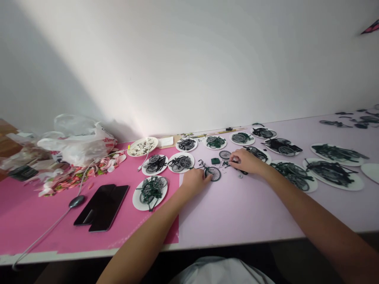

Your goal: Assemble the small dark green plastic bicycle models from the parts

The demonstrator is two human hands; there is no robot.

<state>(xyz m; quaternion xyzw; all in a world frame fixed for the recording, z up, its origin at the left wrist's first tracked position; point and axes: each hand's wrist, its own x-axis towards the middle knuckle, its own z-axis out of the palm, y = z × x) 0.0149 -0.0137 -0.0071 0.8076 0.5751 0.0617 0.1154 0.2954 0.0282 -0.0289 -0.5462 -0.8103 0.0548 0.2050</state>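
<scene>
A dark toy-sized model bicycle (pixel 212 173) with a spoked wheel and handlebar is on the pale part of the table. Curled fingers of my left hand (pixel 196 180) close on its near left side, hiding part of the frame. To the right, my right hand (pixel 245 161) is closed in a pinch among small loose parts; what it pinches is too small to name. Between the hands lie a small green box-like piece (pixel 215 161) and a loose spoked wheel (pixel 225 154). A small round part (pixel 240 176) lies below my right hand.
White plates (pixel 135 202) of dark bicycle parts surround the hands. A plate of pale pieces (pixel 143 146) stands at the back. Further left are dark phone-like slabs (pixel 102 207), a mouse-shaped device (pixel 76 201) with a cable, pink petals (pixel 63 179) and a plastic bag (pixel 77 144).
</scene>
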